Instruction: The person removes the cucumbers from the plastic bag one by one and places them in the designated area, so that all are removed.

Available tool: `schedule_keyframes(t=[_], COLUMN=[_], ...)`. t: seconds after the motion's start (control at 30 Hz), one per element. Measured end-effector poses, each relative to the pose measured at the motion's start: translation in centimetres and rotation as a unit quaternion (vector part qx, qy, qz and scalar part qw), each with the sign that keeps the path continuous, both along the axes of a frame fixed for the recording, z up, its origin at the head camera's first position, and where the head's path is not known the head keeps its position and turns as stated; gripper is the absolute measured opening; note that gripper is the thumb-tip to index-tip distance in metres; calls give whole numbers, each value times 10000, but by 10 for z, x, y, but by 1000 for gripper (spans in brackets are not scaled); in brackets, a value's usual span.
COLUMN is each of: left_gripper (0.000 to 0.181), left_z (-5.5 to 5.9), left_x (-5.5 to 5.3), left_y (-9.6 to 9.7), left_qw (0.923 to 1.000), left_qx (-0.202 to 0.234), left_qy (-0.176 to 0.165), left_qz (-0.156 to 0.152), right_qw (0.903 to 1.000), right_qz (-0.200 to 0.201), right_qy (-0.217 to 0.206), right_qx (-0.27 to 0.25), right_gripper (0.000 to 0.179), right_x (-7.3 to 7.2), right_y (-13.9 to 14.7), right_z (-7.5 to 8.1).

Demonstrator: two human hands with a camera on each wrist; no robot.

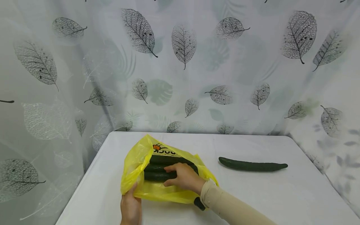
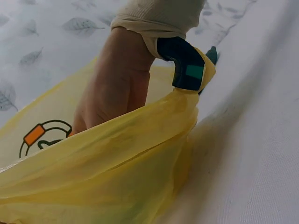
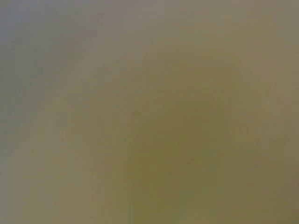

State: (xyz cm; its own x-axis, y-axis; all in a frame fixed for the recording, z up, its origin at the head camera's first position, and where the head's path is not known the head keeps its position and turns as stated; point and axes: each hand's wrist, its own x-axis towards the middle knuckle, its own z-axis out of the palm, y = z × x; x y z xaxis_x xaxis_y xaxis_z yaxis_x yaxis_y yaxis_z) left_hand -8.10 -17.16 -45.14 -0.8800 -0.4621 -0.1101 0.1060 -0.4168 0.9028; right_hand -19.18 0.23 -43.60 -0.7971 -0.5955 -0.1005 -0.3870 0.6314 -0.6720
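Note:
A yellow plastic bag [image 1: 166, 193] lies on the white table with its mouth spread toward me. Several dark green cucumbers [image 1: 157, 176] lie side by side inside it. At the bag's left edge my left hand [image 1: 130, 204] grips the rim, thumb up along the plastic. My right hand [image 1: 185, 178] reaches into the mouth, thumb and fingers spread apart over the nearest cucumbers. In the left wrist view the right hand [image 2: 117, 84] goes down behind the bag's wall [image 2: 117, 163], its fingertips hidden. Only a yellowish blur fills the right wrist view.
Another cucumber [image 1: 253, 165] lies alone on the table [image 1: 253, 197], right of the bag. A dark wrist camera [image 1: 199, 203] sits under the right sleeve [image 1: 225, 200], close to the bag's edge. A leaf-patterned curtain [image 1: 180, 78] hangs behind the table and along its sides.

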Motion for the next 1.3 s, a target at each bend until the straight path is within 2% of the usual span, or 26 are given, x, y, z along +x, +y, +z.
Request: schedule_keyframes(t=[0.2, 0.43, 0.63, 0.87, 1.07, 1.3], left_gripper=[41, 40, 41, 44, 44, 43], left_z=[0, 2, 2, 1, 2, 3], left_x=[0, 0, 0, 0, 1, 0], left_y=[0, 2, 2, 2, 2, 3], left_qw=[10000, 10000, 9999, 9998, 9998, 9999], left_qx=[38, 70, 145, 176, 143, 102], left_qy=[-20, 26, -9, -63, -121, 48], left_qz=[-8, -48, -47, -96, -96, -87], right_qw=[9995, 9966, 9946, 9857, 9773, 9795], right_qz=[-67, 249, 256, 260, 237, 213], right_qy=[89, 687, 843, 1256, 1615, 1438], right_qx=[300, 391, 557, 1094, 1349, 1397], right_gripper=[58, 53, 50, 44, 47, 45], right_x=[-3, -1, 1, 5, 6, 6], right_y=[0, -1, -3, -4, -3, -2], right_z=[-7, -12, -13, -17, -21, -22])
